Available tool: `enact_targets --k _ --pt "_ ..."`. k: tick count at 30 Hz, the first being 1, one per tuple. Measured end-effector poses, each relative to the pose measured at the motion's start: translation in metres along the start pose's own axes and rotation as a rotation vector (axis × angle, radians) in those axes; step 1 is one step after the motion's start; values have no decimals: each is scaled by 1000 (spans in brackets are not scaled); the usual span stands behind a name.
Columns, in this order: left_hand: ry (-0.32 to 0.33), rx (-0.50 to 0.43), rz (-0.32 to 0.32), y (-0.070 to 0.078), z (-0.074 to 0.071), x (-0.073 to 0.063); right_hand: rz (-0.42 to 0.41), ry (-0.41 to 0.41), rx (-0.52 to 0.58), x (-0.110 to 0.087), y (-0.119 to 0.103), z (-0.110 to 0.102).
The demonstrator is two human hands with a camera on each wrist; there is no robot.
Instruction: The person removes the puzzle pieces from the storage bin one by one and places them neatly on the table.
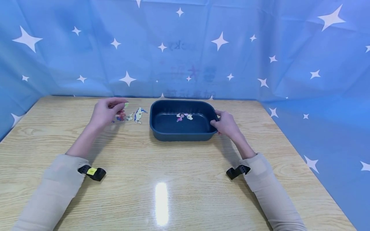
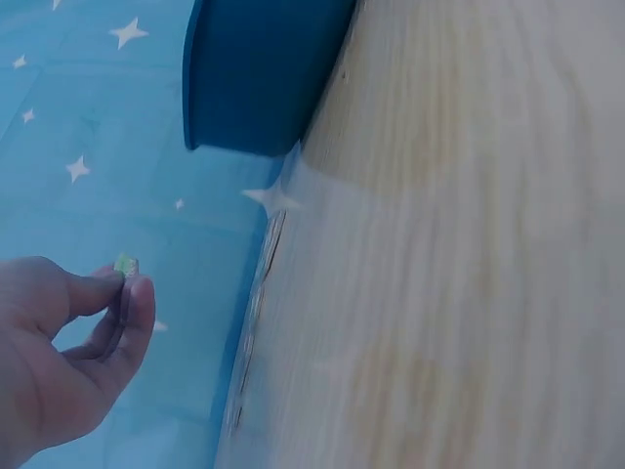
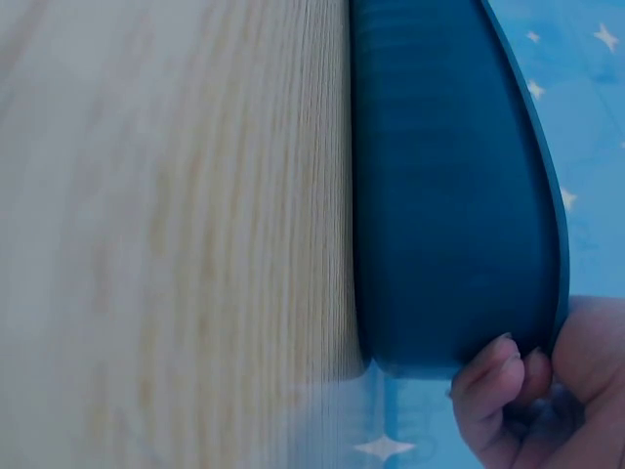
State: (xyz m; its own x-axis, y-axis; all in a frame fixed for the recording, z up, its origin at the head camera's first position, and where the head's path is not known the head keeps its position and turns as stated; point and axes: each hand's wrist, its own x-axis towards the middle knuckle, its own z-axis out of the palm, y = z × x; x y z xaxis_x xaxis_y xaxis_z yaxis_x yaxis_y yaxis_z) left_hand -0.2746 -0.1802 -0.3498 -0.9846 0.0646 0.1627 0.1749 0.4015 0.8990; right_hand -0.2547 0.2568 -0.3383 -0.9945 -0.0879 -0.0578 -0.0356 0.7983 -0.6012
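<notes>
My left hand point(image 1: 105, 112) is raised over the far left of the table, pinching a small light-green flat piece point(image 1: 126, 105) between thumb and fingers; the left wrist view shows this piece point(image 2: 126, 266) at the fingertips. Beneath and beside that hand lie several flat cutouts: a penguin-like one point(image 1: 138, 116), a pale one point(image 1: 129, 116) and a red and blue one point(image 1: 120, 117), partly covered. A dark blue plastic basin point(image 1: 182, 137) stands right of them, holding a pink cutout point(image 1: 180, 118) and a whitish one point(image 1: 189, 117). My right hand point(image 1: 227, 125) grips the basin's right rim, thumb inside.
The wooden table point(image 1: 127, 179) ends at a blue curtain point(image 1: 101, 57) with white stars, which hangs close behind the basin. Black wrist cameras are strapped to both sleeves. A bright light reflection lies on the near tabletop.
</notes>
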Motion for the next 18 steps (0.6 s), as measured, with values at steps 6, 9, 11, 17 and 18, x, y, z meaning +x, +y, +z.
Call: enact_targets --k 6,9,11,17,18 --pt "43 53 -98 -6 -16 1 0 2 6 0 1 -1" --pt "41 104 -119 -8 -22 2 -1 3 2 0 1 -1" --pt "33 137 -132 -11 -25 2 -2 4 -1 0 2 -1" --pt "-7 158 -215 -18 -34 0 -3 -2 4 0 1 -1" --pt "-15 149 -229 -19 -35 0 -2 -3 6 0 1 -1"
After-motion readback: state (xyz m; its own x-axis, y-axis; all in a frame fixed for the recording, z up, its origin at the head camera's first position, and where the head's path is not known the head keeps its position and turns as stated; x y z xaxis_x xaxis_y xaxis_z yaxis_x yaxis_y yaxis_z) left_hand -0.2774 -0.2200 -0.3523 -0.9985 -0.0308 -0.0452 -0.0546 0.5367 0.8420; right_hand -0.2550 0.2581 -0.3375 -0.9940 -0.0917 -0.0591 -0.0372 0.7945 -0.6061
